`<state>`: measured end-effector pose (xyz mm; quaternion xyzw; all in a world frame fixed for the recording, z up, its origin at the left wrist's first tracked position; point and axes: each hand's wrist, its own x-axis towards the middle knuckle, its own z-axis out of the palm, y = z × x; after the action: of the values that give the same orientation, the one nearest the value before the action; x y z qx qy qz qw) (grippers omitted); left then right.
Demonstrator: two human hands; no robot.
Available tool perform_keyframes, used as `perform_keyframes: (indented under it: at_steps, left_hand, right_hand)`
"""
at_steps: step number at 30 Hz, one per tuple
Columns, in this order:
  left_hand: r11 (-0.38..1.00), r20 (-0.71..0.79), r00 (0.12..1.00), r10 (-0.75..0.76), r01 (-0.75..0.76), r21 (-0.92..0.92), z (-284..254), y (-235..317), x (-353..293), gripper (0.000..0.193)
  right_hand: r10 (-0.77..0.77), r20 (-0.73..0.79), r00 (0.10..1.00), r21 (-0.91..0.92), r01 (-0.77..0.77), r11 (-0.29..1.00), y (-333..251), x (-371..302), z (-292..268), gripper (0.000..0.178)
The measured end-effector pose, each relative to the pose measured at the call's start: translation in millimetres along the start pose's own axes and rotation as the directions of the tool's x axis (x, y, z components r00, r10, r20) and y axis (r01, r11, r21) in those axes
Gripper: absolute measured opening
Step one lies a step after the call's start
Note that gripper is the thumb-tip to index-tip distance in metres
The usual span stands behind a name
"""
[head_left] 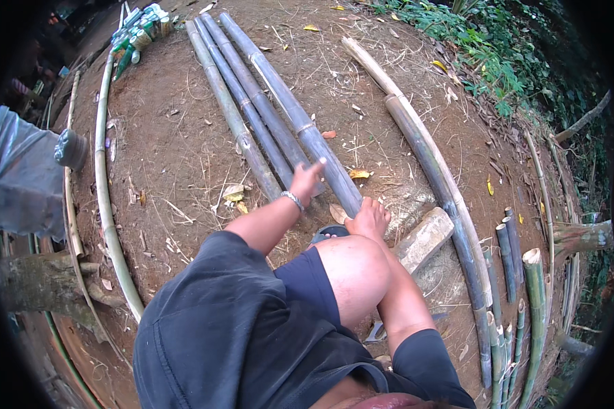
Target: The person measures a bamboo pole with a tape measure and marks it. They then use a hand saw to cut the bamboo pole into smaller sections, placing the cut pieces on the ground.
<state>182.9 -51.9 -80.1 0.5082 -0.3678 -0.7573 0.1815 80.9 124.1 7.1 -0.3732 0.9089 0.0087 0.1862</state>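
Several bamboo poles lie side by side on the dirt, running away from me. My right hand (pixel 369 219) is closed over the near end of the rightmost grey bamboo pole (pixel 290 102), beside my bent knee. My left hand (pixel 308 181), with a bracelet at its wrist, reaches over the same pole, index finger stretched out near its left side. Motion blurs it slightly; its lower fingers are partly hidden, and I see nothing held. Left of that pole lie a second grey pole (pixel 252 85), a thinner one (pixel 242 102) and a paler one (pixel 224 102).
A squared block (pixel 424 238) lies right of my knee. Beyond it, long split bamboo (pixel 426 153) stretches along the ground, with shorter cut pieces (pixel 535 293) farther right. A long pole (pixel 101 157) and a draped sheet (pixel 24 174) are at left. Bottles (pixel 142 34) lie far left; greenery (pixel 498 61) borders the right.
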Motion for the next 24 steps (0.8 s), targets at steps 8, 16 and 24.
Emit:
perform_keyframes:
  at_steps: [8, 16, 24]
  left_hand:
    - [0.984, 0.292, 0.946, -0.14, 0.165, -0.061, 61.5, -56.5, -29.9, 0.049]
    - [0.998, -0.08, 0.994, -0.068, 0.067, -0.015, 92.9, -63.1, 23.6, 0.065]
    - [0.903, -0.456, 0.888, 0.057, 0.149, 0.403, 71.3, -71.0, 86.6, 0.075]
  right_hand:
    - [-0.107, -0.035, 0.994, 0.217, 0.112, 0.97, 35.8, -3.6, 29.0, 0.102]
    - [0.21, 0.131, 0.969, 0.476, -0.248, 0.844, 227.3, -170.9, 114.3, 0.092]
    - [0.612, 0.287, 0.737, 0.546, -0.651, 0.527, 253.8, -304.5, 145.1, 0.084]
